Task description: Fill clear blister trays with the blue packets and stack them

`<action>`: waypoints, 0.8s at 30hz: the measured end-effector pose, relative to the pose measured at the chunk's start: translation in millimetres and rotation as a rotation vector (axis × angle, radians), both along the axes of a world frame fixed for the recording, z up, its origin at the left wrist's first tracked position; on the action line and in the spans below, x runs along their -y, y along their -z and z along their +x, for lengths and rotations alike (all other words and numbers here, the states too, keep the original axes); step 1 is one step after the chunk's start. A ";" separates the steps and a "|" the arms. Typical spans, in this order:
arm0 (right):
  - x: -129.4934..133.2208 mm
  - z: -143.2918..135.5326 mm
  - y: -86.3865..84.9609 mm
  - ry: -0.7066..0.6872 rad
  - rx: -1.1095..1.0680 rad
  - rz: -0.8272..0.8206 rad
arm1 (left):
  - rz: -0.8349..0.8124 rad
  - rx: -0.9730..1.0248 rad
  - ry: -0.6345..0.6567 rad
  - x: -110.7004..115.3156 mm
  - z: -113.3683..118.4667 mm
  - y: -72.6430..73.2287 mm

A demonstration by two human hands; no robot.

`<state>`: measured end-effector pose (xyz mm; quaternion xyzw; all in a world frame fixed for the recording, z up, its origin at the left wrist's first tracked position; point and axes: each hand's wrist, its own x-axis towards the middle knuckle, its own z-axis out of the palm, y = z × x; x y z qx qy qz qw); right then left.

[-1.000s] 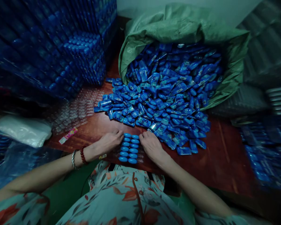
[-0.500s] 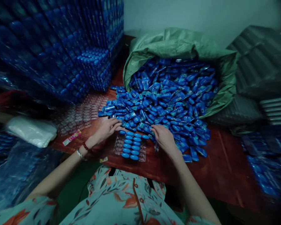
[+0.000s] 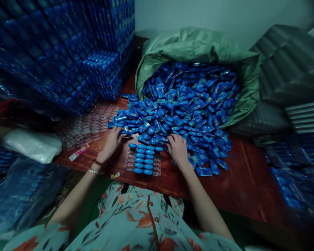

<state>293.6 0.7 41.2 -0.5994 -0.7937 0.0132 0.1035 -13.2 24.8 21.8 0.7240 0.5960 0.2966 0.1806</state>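
My left hand (image 3: 112, 142) is at the near left edge of a heap of small blue wrapped packets (image 3: 178, 108), its fingers bent round a packet (image 3: 126, 132). On the heap's near side, my right hand (image 3: 178, 149) curls its fingers on another blue packet (image 3: 160, 140); its fingertips are partly hidden. Between my hands lies a clear plastic blister tray (image 3: 129, 164) on the table. Two columns of glossy blue oval pieces (image 3: 139, 160) fill its middle, with one more at each side of the top row. Its other side cavities look unfilled.
A green woven sack (image 3: 199, 43) lies open behind the heap. Tall stacks of filled blue trays (image 3: 54, 52) rise at left. Clear trays (image 3: 86, 127), a white plastic bundle (image 3: 32, 144) and a pink label (image 3: 80, 151) lie left on the red-brown table (image 3: 240, 177). Grey stacked trays (image 3: 279, 66) stand right.
My left hand has shifted slightly left, onto the packets at the heap's edge. My right hand has its fingers farther onto the heap. The view has shifted slightly; the tray's contents look the same.
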 end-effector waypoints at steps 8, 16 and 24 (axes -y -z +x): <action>69.5 33.8 -1.4 0.023 -0.550 -0.244 | -0.160 0.323 -0.257 92.2 -25.9 -5.2; 62.1 -2.4 6.4 -0.080 -0.178 -0.170 | 0.100 -0.009 0.123 87.3 18.3 3.4; 51.9 -24.5 -19.6 -0.220 0.274 -0.240 | 0.195 -0.245 0.386 69.5 7.5 -4.3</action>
